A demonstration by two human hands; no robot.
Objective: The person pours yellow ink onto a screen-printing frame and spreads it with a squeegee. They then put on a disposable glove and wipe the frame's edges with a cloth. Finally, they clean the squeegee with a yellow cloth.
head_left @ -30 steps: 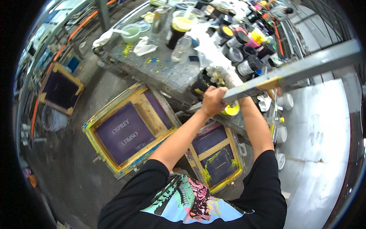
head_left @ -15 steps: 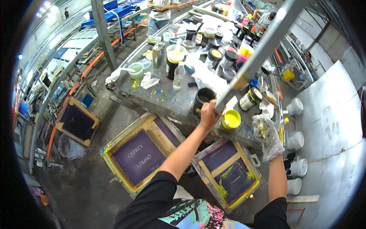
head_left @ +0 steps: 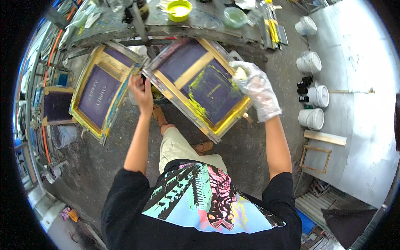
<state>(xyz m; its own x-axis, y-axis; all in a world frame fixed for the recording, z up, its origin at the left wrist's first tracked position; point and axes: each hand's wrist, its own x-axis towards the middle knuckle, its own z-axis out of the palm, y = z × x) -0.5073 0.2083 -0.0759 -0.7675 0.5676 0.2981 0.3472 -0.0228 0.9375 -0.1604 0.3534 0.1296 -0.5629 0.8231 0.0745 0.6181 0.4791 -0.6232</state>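
My left hand (head_left: pixel 141 89), bare, has loosely curled fingers, apart, at the corner between two printing screens. The left screen (head_left: pixel 106 91) has a purple mesh with white lettering in a taped frame. The larger middle screen (head_left: pixel 208 98) has yellow ink smears on its purple mesh and frame. My right hand (head_left: pixel 254 87), in a wrinkled clear plastic bag with pale yellowish stains, is closed on that screen's upper right edge. Both screens lean below the ink-spattered bench (head_left: pixel 112 31), which holds a yellow ink tub (head_left: pixel 179 10) and a green bowl (head_left: pixel 234 17).
A third screen (head_left: pixel 58 106) and a bucket (head_left: pixel 64 136) stand at left beside racking. White buckets (head_left: pixel 308 62) and dark bottles (head_left: pixel 303 91) line the right side by pale sheets (head_left: pixel 358 104). A wooden board (head_left: pixel 325 137) and a small frame (head_left: pixel 316 159) lie there too.
My view has tipped down. My left hand has let go of the metal bar and moved down to the screens. My bagged right hand has moved from the bench edge onto the middle screen.
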